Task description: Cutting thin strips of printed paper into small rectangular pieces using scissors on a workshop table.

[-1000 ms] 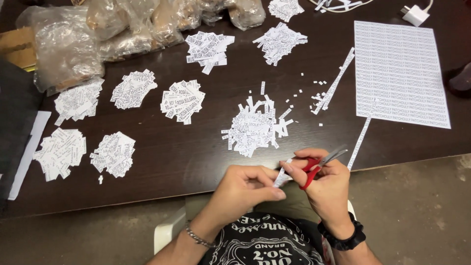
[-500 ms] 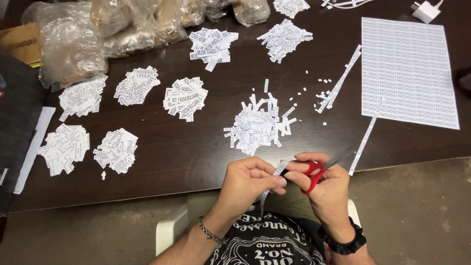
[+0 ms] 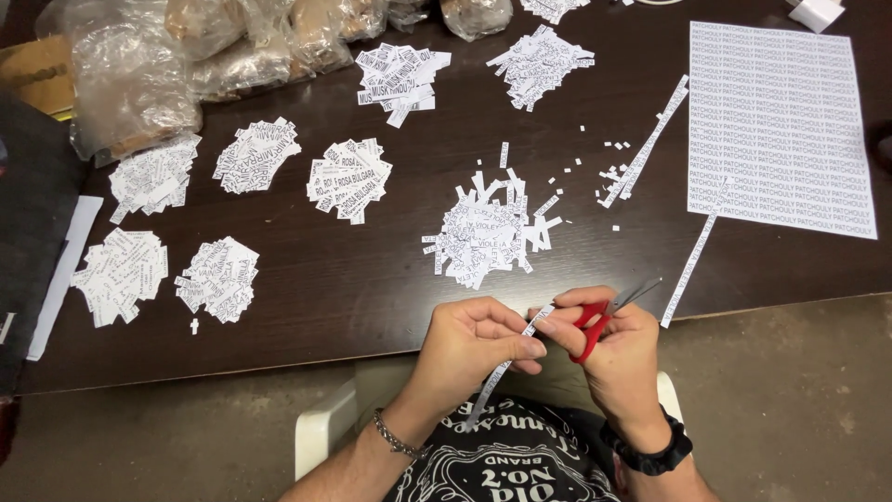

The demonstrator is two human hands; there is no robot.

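My left hand (image 3: 474, 342) pinches a narrow printed paper strip (image 3: 502, 370) that hangs down toward my lap. My right hand (image 3: 613, 349) grips small scissors with red handles (image 3: 595, 321), blades pointing right and up, beside the strip's upper end. Both hands hover at the near edge of a dark wooden table (image 3: 372, 288). Just beyond them lies a pile of small cut paper labels (image 3: 483, 232).
Several more piles of cut labels (image 3: 348, 178) lie across the table. A full printed sheet (image 3: 776, 130) sits at the right, with long cut strips (image 3: 650, 144) beside it. Clear plastic bags (image 3: 130, 84) crowd the far left. A white chair (image 3: 325, 432) is under me.
My hands stay together at the table edge. The strip now hangs longer below my left hand, and the camera view has shifted slightly.
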